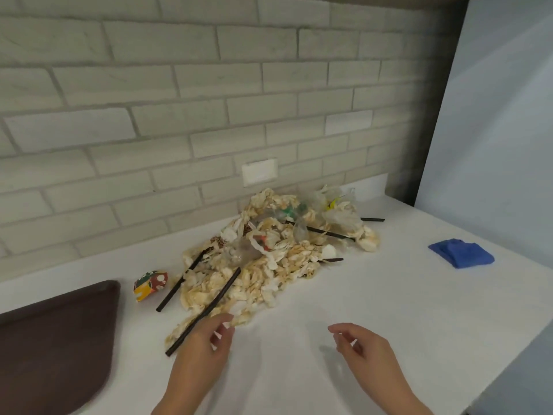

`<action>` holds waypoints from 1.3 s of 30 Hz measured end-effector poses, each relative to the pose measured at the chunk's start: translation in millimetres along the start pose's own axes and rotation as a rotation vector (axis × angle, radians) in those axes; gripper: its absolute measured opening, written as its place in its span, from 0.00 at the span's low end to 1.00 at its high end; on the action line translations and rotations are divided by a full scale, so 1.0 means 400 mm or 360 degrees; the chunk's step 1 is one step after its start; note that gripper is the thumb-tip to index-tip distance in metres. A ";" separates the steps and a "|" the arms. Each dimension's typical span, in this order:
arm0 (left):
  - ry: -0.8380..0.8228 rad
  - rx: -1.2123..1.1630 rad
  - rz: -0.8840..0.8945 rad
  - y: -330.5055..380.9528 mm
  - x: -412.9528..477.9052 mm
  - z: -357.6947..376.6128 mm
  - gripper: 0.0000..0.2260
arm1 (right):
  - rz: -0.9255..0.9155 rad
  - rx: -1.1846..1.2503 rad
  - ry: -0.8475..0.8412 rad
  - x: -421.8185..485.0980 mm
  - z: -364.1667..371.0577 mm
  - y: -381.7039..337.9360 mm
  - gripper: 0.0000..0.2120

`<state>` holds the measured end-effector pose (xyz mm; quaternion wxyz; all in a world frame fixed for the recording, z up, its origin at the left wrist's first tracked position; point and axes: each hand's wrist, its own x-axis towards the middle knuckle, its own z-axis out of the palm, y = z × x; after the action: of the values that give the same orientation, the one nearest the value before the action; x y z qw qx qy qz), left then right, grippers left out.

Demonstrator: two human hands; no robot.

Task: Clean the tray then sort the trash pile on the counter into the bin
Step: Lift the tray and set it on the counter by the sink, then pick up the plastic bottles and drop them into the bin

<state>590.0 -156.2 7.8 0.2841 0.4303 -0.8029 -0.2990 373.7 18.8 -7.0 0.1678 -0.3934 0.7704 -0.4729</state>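
1. The trash pile (269, 259) lies mid-counter (389, 310).
2. The left hand (203, 345) is at the pile's near edge, over a black straw (221, 291); whether it grips anything cannot be told.
3. The right hand (359, 345) is loosely curled and empty.
4. The brown tray (54, 339) is at the left, the blue cloth (460, 253) at the right.

wall: pale grey brick-pattern tile (179, 85), lighter grout lines
plate: white blank cover (259, 172) set low in the wall
tabletop: plain white (389, 295), meets the wall
right: dark upright strip (407, 175), then white panel (493, 115)
light: soft, wall darker toward the right
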 end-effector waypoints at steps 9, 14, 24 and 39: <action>0.0353 0.0393 -0.0004 0.132 0.298 0.068 0.24 | -0.0245 -0.0107 -0.0187 0.247 -0.134 -0.023 0.09; 0.0000 0.0685 -0.0275 0.092 0.424 0.093 0.38 | -0.0512 -0.0263 -0.0240 0.390 -0.092 -0.089 0.09; 0.0281 -0.0324 -0.0283 0.077 0.464 0.064 0.38 | -0.0981 -0.0847 -0.0284 0.768 0.105 -0.226 0.15; 0.0961 -0.0306 0.0422 0.195 0.405 -0.138 0.29 | -0.1307 -0.2009 -0.0693 0.980 0.294 -0.195 0.20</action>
<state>513.0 -273.6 133.1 0.5846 0.3624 -0.6998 -0.1929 234.0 -370.0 46.2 -0.1285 -0.7517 0.6360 0.1180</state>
